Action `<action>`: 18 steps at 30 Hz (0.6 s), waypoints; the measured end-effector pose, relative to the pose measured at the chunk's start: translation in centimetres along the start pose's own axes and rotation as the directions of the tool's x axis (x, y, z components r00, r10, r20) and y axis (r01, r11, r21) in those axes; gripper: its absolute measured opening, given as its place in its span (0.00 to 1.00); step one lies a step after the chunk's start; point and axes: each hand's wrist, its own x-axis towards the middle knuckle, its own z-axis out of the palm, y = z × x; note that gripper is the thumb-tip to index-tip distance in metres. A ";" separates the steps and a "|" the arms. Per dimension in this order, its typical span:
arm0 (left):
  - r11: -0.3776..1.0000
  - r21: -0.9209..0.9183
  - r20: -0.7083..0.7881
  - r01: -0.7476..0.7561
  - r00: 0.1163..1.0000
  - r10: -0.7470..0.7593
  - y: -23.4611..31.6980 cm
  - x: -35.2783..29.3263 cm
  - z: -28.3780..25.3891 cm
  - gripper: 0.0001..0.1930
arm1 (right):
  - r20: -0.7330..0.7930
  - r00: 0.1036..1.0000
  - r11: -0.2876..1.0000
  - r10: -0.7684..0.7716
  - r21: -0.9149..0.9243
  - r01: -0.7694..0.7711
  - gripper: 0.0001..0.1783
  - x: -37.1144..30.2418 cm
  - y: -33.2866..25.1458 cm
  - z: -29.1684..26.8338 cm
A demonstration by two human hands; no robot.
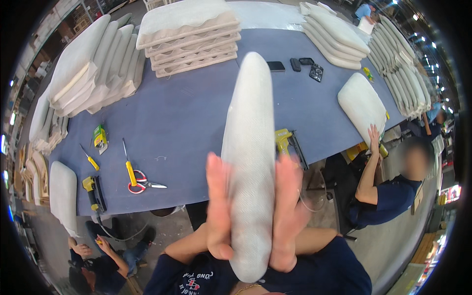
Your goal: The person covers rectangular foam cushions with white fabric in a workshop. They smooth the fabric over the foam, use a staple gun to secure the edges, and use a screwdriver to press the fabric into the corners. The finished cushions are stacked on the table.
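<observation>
A padded seat cushion (251,132) in off-white fabric is held up on its edge in front of me, its narrow side facing me. My left hand (219,209) presses against its left face. On the opposite face lies my right hand (288,211), so the cushion is gripped between both palms. Both hands are slightly blurred. Just past my right hand a yellow staple gun (283,141) lies on the blue-grey table (191,123), partly hidden by the cushion.
Scissors (142,183), yellow-handled screwdrivers (130,172), a green-yellow box (100,138) and another staple gun (93,194) lie left. Cushion stacks (189,42) line the far side, near a phone (276,66). Co-workers sit right (388,196) and lower left (105,270).
</observation>
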 end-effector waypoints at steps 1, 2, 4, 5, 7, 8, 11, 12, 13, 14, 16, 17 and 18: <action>0.998 0.044 0.014 0.044 0.999 -0.045 -0.8 -1.0 0.7 0.60 | 0.023 1.000 0.998 0.009 0.062 -0.010 0.64 0.6 0.3 0.6; 0.994 0.069 0.022 0.087 0.996 -0.089 -0.9 -1.2 0.7 0.60 | 0.038 0.999 0.992 0.022 0.124 -0.027 0.64 1.2 0.2 0.9; 0.988 0.095 0.057 0.125 0.990 -0.131 -1.4 0.1 0.8 0.60 | 0.021 0.997 0.975 0.072 0.209 -0.075 0.66 2.3 -0.1 0.3; 0.987 0.107 0.066 0.119 0.990 -0.126 -1.4 0.9 0.9 0.60 | 0.009 0.995 0.961 0.097 0.258 -0.096 0.67 2.6 -0.7 -0.2; 0.987 0.140 0.070 0.081 0.993 -0.091 -1.1 2.1 1.2 0.61 | -0.002 0.990 0.946 0.142 0.296 -0.135 0.69 3.3 -1.7 -1.3; 0.987 0.152 0.075 0.060 0.995 -0.072 -0.9 2.3 1.2 0.61 | -0.007 0.987 0.948 0.159 0.282 -0.150 0.70 3.3 -2.2 -1.8; 0.982 0.190 0.079 0.012 0.996 -0.028 -1.3 0.6 0.8 0.62 | 0.023 0.985 0.975 0.173 0.135 -0.174 0.71 2.0 -1.9 -2.3; 0.975 0.222 0.084 -0.006 0.996 -0.013 -1.4 0.1 0.3 0.64 | 0.001 0.986 0.978 0.168 0.123 -0.166 0.71 1.4 -1.8 -1.9; 0.967 0.253 0.088 -0.019 0.996 -0.003 -1.3 -0.6 -0.1 0.65 | -0.021 0.986 0.980 0.168 0.111 -0.164 0.71 0.7 -1.7 -1.5; 0.961 0.276 0.101 -0.010 0.995 -0.019 -0.6 -1.1 -0.4 0.67 | -0.060 0.980 0.976 0.187 0.126 -0.179 0.70 0.2 -2.2 -1.0; 0.940 0.342 -0.004 -0.003 1.000 0.005 0.3 -0.8 1.7 0.63 | -0.158 0.963 0.972 0.219 0.118 -0.202 0.69 0.0 -4.1 -0.7; 0.946 0.321 -0.094 -0.042 0.993 0.076 1.3 -0.3 1.8 0.60 | -0.205 0.953 0.971 0.224 0.131 -0.200 0.69 -0.1 -4.5 -0.6; 0.958 0.275 -0.178 -0.079 0.975 0.132 1.8 0.5 2.4 0.57 | -0.297 0.927 0.970 0.230 0.152 -0.192 0.67 0.0 -4.9 -1.5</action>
